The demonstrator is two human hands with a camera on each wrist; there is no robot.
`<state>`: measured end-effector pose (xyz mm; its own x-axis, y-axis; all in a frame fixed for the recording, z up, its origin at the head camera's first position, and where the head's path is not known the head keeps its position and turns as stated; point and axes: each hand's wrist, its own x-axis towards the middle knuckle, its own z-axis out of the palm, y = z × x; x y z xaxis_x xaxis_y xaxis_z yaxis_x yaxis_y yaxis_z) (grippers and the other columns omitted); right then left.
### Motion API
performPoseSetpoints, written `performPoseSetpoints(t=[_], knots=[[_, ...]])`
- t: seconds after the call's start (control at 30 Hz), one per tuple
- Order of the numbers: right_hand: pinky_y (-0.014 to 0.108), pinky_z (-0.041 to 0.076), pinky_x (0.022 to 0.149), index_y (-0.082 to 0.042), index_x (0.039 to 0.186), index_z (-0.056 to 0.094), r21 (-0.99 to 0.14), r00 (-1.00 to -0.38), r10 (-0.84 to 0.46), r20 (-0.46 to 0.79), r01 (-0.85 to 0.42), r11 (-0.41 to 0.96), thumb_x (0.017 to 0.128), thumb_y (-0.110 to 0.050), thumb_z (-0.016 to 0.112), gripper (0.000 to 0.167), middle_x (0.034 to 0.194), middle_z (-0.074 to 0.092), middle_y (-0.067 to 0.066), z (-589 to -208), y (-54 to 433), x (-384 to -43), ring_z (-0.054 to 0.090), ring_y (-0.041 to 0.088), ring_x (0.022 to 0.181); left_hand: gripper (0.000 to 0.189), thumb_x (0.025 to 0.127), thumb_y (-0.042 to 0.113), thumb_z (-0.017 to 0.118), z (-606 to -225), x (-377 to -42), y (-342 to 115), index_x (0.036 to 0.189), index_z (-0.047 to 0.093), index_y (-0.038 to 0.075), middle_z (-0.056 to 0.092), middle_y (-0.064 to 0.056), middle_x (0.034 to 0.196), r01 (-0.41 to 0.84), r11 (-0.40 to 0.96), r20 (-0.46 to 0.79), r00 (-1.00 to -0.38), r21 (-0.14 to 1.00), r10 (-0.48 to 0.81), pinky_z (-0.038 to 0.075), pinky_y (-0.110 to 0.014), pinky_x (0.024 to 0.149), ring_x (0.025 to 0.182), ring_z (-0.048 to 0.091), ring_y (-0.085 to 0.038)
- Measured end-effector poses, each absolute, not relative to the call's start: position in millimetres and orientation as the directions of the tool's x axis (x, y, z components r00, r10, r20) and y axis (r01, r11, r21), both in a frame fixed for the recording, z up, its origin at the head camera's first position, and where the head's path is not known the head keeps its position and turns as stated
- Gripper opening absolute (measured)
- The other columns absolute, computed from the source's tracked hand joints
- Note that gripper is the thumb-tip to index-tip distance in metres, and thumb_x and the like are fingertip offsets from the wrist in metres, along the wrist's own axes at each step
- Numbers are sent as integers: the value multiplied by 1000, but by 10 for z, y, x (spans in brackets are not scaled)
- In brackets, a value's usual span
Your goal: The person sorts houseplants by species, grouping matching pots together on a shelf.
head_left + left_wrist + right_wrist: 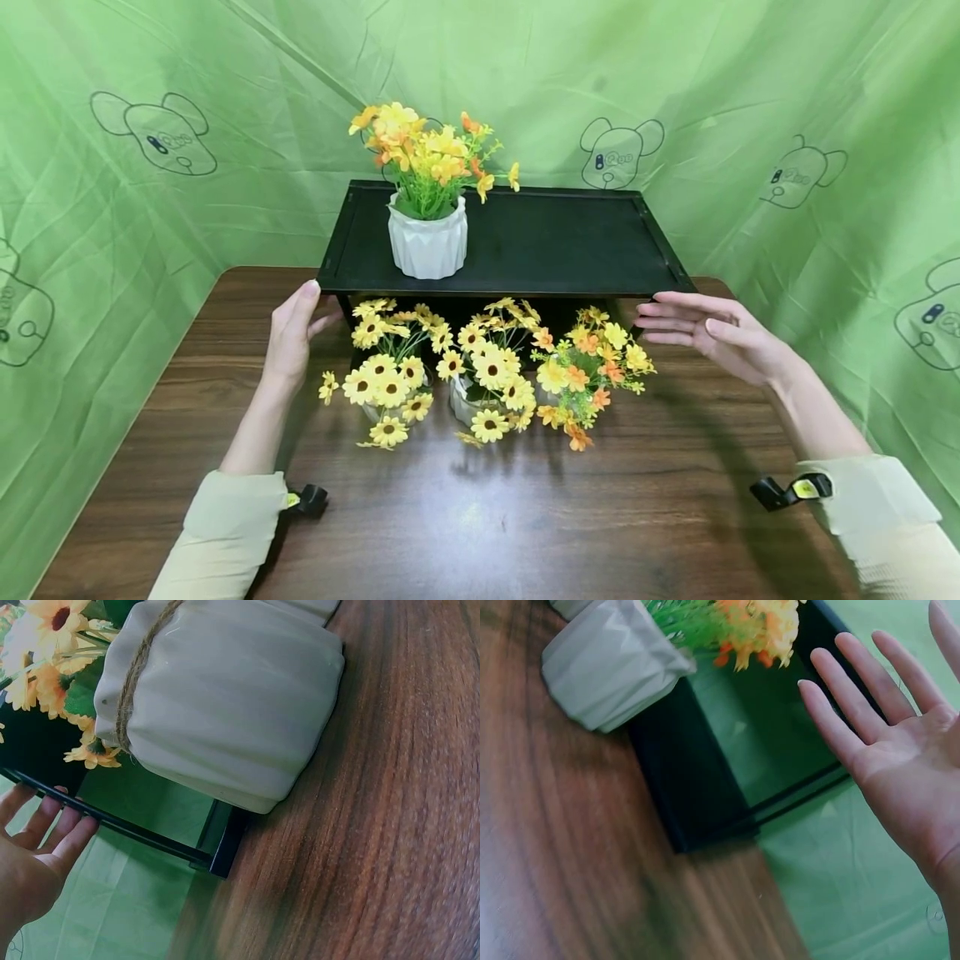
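Observation:
A black shelf (570, 242) stands on the wooden table, a potted yellow-orange flower plant (429, 242) on its top. My left hand (294, 329) is at the shelf's front left corner, thumb tip at the top edge. In the left wrist view, its nearly straight fingertips touch the thin black side bar (142, 831). My right hand (720, 333) is beside the front right corner, fingers extended and palm bare, with fingertips overlapping the shelf edge in the head view. Below the top are two potted yellow daisies (390, 387) (491, 367) and an orange-yellow potted plant (592, 367).
The lower pots are white; one white pot (225, 697) has twine round its rim. Green cloth (750, 100) with bear-head outlines hangs behind and at both sides. The brown wooden table (480, 517) extends toward me, with its left edge beside the cloth.

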<state>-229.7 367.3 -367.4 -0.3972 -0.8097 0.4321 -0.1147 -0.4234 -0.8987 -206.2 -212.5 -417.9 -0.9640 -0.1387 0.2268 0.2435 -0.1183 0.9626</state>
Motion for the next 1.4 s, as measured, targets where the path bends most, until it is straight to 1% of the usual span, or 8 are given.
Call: performPoseSetpoints(t=[0.13, 0.3, 0.47, 0.57, 0.77, 1.0, 1.2, 1.4], knots=[[51, 36, 127, 19, 154, 6, -908, -417, -813, 407, -84, -411, 109, 2, 23, 51, 163, 23, 36, -3829, 3776, -2283, 32, 43, 154, 27, 108, 35, 52, -4171, -2059, -2116, 119, 71, 19, 70, 6, 113, 238, -119, 220, -964, 964, -146, 62, -21, 94, 107, 65, -15], [50, 34, 128, 20, 154, 2, -922, -454, -819, 350, -15, -386, 108, 6, 20, 51, 164, 19, 37, -4030, 3881, -2251, 30, 44, 154, 26, 108, 35, 52, -4167, -2062, -2113, 117, 71, 20, 70, 6, 112, 240, -128, 221, -964, 962, -151, 62, -21, 94, 103, 65, -9], [43, 40, 125, 19, 154, 4, -947, -549, -801, 239, 52, -318, 105, 13, 23, 53, 165, 26, 30, -4199, 3941, -2196, 38, 33, 153, 26, 108, 34, 52, -4172, -2064, -2114, 119, 71, 20, 70, 6, 113, 249, -123, 231, -962, 961, -148, 62, -21, 94, 104, 65, -9], [39, 44, 122, 15, 156, 11, -961, -602, -782, 161, 85, -263, 105, 13, 29, 55, 165, 36, 19, -4289, 3955, -2156, 46, 25, 149, 26, 108, 35, 52, -4175, -2065, -2116, 118, 71, 20, 70, 6, 113, 250, -116, 232, -961, 961, -151, 62, -22, 95, 104, 65, -9], [28, 51, 115, -7, 158, 39, -987, -688, -725, 1, 118, -113, 104, 13, 40, 58, 154, 55, -1, -4451, 3908, -2090, 60, 18, 135, 25, 108, 34, 52, -4167, -2061, -2115, 117, 71, 21, 70, 6, 112, 245, -121, 225, -961, 962, -159, 62, -19, 93, 105, 65, -10], [20, 55, 106, -16, 150, 52, -997, -738, -673, -45, 75, -16, 98, 13, 52, 59, 145, 63, -8, -4577, 3726, -2069, 62, 8, 131, 24, 108, 35, 52, -4167, -2057, -2107, 117, 72, 23, 70, 6, 113, 238, -117, 216, -961, 964, -172, 62, -21, 94, 109, 64, -19], [18, 57, 100, -23, 135, 63, -998, -788, -614, -54, 61, 9, 92, 14, 61, 57, 130, 71, -11, -4642, 3582, -2069, 67, 5, 118, 26, 108, 35, 52, -4172, -2052, -2108, 117, 72, 22, 70, 6, 112, 237, -109, 217, -962, 965, -164, 62, -19, 93, 109, 64, -19], [14, 54, 100, -24, 132, 63, -985, -843, -527, -102, 11, 172, 87, 9, 72, 56, 125, 71, -14, -4673, 3446, -2063, 66, 1, 115, 27, 108, 36, 52, -4167, -2053, -2120, 120, 71, 20, 70, 7, 113, 244, -106, 227, -962, 964, -150, 62, -20, 94, 110, 65, -18]])
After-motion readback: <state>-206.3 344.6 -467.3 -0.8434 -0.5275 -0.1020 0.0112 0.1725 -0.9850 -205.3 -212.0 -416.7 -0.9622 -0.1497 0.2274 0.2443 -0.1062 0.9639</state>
